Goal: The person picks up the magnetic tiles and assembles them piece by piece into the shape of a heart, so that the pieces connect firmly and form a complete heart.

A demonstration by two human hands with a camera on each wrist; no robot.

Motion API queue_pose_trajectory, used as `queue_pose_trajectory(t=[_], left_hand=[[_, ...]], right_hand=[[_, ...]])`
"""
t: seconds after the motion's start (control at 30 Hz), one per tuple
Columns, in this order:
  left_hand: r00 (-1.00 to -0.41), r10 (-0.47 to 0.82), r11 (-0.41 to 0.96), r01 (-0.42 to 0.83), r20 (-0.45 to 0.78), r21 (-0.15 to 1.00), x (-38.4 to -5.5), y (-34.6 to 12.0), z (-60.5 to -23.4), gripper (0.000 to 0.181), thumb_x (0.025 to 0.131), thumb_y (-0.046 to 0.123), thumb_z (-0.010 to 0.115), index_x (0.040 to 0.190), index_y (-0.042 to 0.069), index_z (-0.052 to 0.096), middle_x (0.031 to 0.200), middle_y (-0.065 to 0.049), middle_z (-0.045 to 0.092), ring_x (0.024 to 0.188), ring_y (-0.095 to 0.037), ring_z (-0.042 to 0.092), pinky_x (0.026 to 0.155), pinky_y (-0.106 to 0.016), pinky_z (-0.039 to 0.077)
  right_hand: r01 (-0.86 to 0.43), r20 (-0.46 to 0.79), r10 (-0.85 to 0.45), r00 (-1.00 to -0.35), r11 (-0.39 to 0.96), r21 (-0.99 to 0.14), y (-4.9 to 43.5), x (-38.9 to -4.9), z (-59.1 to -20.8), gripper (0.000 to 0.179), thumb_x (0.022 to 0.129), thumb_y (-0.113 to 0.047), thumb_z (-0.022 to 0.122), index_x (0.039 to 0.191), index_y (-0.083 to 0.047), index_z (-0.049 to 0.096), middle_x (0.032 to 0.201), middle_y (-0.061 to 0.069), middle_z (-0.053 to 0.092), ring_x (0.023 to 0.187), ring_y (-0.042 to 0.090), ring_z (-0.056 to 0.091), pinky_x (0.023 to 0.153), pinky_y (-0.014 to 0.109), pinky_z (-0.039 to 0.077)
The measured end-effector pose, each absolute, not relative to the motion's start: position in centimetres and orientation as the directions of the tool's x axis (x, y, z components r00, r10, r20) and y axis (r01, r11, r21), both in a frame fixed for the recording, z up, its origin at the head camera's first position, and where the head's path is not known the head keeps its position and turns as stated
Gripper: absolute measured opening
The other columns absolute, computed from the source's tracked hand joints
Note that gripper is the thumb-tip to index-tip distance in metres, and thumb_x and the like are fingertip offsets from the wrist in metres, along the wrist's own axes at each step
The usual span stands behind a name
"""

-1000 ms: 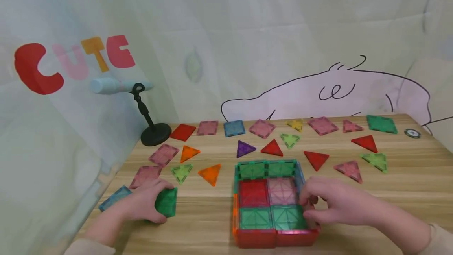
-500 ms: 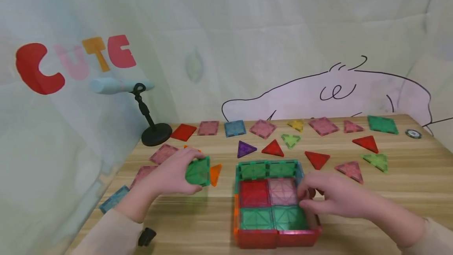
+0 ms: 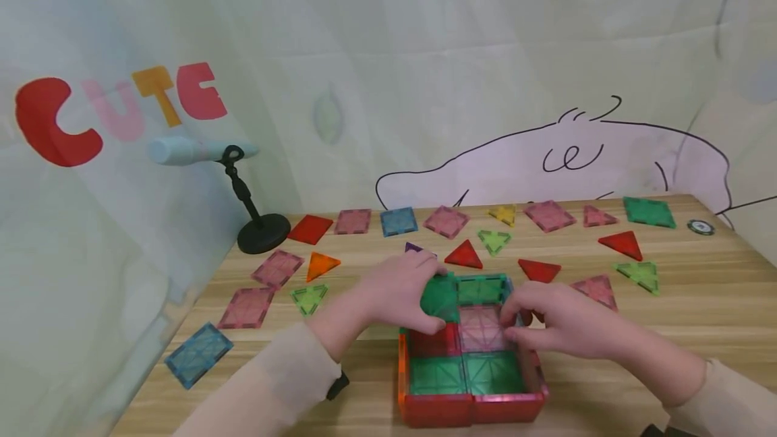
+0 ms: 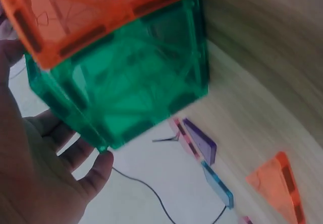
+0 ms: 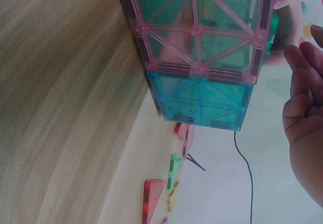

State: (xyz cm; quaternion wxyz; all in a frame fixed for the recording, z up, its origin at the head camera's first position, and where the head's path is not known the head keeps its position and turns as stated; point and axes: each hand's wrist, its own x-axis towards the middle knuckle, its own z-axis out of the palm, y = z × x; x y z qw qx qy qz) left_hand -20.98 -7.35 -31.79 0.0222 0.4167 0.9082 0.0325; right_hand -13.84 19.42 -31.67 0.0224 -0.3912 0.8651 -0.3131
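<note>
A lidless box of magnetic tiles (image 3: 446,409) stands on the table, with red, pink and green squares on its floor. My left hand (image 3: 397,295) grips a green square tile (image 3: 438,299) at the box's back left corner, thumb at the front and fingers behind. Whether that tile touches the wall is unclear. The left wrist view shows an orange wall tile (image 4: 106,12) and a green one (image 4: 146,77). Beside the right wall, my right hand (image 3: 564,322) hovers with loosely bent fingers. The right wrist view shows a gap between it and the pink wall tile (image 5: 197,32).
Loose tiles lie around the box, including a blue square (image 3: 199,355), an orange triangle (image 3: 322,265) and a red triangle (image 3: 539,270). A black stand (image 3: 264,233) bears a light blue cylinder (image 3: 194,150) at back left. A round chip (image 3: 701,226) lies far right.
My left hand has lifted the green square tile from the table's left side and carried it right to the box's back left corner. The right hand has shifted slightly.
</note>
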Motion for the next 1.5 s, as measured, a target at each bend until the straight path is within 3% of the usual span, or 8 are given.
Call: queue_pose_trajectory(t=[0.17,0.27,0.4,0.5,0.8,1.1,1.3,1.5], left_hand=[[-0.657,0.754,0.657,0.753,-0.014,0.036,-20.7,-7.0,-32.4,0.072,0.073,0.063,0.06,0.129,0.019,0.05,0.127,0.0,0.048,0.116,-0.019,0.042,0.097,-0.04,0.038],[-0.679,0.734,0.668,0.725,0.018,0.168,-21.0,-8.3,-32.4,0.076,0.076,0.063,0.061,0.134,0.018,0.047,0.133,-0.002,0.046,0.121,-0.021,0.039,0.102,-0.044,0.033],[-0.758,0.65,0.699,0.623,0.053,0.351,-21.5,-12.3,-32.3,0.076,0.077,0.055,0.068,0.137,0.015,0.045,0.135,-0.004,0.046,0.122,-0.024,0.04,0.101,-0.047,0.034],[-0.822,0.566,0.745,0.54,0.058,0.392,-22.0,-16.2,-32.7,0.071,0.078,0.047,0.071,0.135,0.012,0.047,0.132,-0.006,0.049,0.119,-0.026,0.045,0.097,-0.049,0.039],[-0.896,0.428,0.797,0.436,0.119,0.418,-22.6,-26.2,-34.1,0.068,0.076,0.031,0.078,0.128,-0.002,0.048,0.123,-0.019,0.051,0.106,-0.036,0.05,0.088,-0.052,0.044],[-0.935,0.336,0.886,0.355,0.113,0.297,-20.6,-34.0,-36.1,0.077,0.066,0.039,0.083,0.12,-0.007,0.053,0.115,-0.024,0.055,0.102,-0.04,0.051,0.08,-0.053,0.044],[-0.96,0.281,0.928,0.276,0.016,0.251,-19.4,-38.0,-37.6,0.092,0.059,0.048,0.084,0.124,-0.006,0.048,0.118,-0.03,0.046,0.103,-0.045,0.047,0.078,-0.059,0.043],[-0.959,0.267,0.944,0.241,-0.091,0.227,-18.5,-39.1,-37.8,0.093,0.06,0.042,0.084,0.126,-0.009,0.043,0.112,-0.034,0.048,0.097,-0.045,0.051,0.075,-0.055,0.045]], right_hand=[[-0.658,0.202,-0.685,-0.7,0.509,-0.555,19.6,-13.9,-31.7,0.011,0.091,-0.033,0.062,0.097,-0.025,0.062,0.091,-0.015,0.056,0.078,0.003,0.051,0.062,0.022,0.047],[-0.66,0.211,-0.683,-0.7,0.506,-0.555,19.7,-13.9,-31.7,0.009,0.09,-0.032,0.062,0.097,-0.025,0.062,0.091,-0.015,0.057,0.077,0.003,0.05,0.062,0.022,0.047],[-0.668,0.228,-0.68,-0.697,0.5,-0.551,19.9,-14.0,-32.0,0.008,0.09,-0.029,0.063,0.097,-0.025,0.063,0.091,-0.015,0.057,0.075,0.002,0.05,0.061,0.023,0.047],[-0.674,0.239,-0.68,-0.693,0.494,-0.549,19.9,-14.1,-32.1,0.008,0.09,-0.028,0.063,0.096,-0.024,0.063,0.091,-0.016,0.057,0.074,0.002,0.049,0.06,0.022,0.046],[-0.666,0.232,-0.677,-0.698,0.495,-0.559,20.2,-14.4,-32.4,0.008,0.09,-0.03,0.063,0.095,-0.023,0.062,0.088,-0.016,0.056,0.073,0.004,0.05,0.058,0.02,0.045],[-0.666,0.223,-0.689,-0.69,0.484,-0.567,19.9,-14.5,-32.7,0.01,0.09,-0.03,0.063,0.096,-0.022,0.063,0.089,-0.016,0.057,0.074,0.004,0.051,0.06,0.021,0.046],[-0.645,0.199,-0.68,-0.705,0.499,-0.579,20.2,-14.4,-32.5,0.009,0.09,-0.031,0.063,0.095,-0.023,0.062,0.087,-0.016,0.056,0.075,0.003,0.051,0.06,0.023,0.047],[-0.618,0.168,-0.667,-0.725,0.524,-0.586,20.6,-14.3,-32.4,0.011,0.09,-0.033,0.063,0.096,-0.024,0.061,0.087,-0.017,0.056,0.075,0.003,0.051,0.06,0.022,0.046]])
